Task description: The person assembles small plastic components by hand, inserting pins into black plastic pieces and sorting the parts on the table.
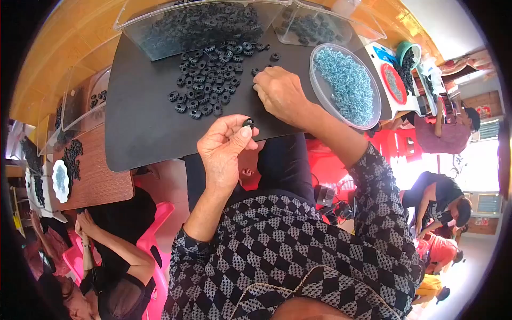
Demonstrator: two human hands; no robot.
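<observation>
Between thumb and fingers, my left hand pinches a small black plastic part just off the near edge of the dark table. My right hand is over the tabletop with its fingers curled down; its fingertips are partly hidden, and whatever they hold cannot be made out. A loose pile of the same black parts lies to the left of that hand, with a few stray pieces near its knuckles. On its right stands a round clear tub of light-blue translucent small pieces.
A large clear bin full of black parts stands at the far edge, beside a smaller clear bin. A brown table with a white dish adjoins at left. A co-worker's hands are below it; other people work at right.
</observation>
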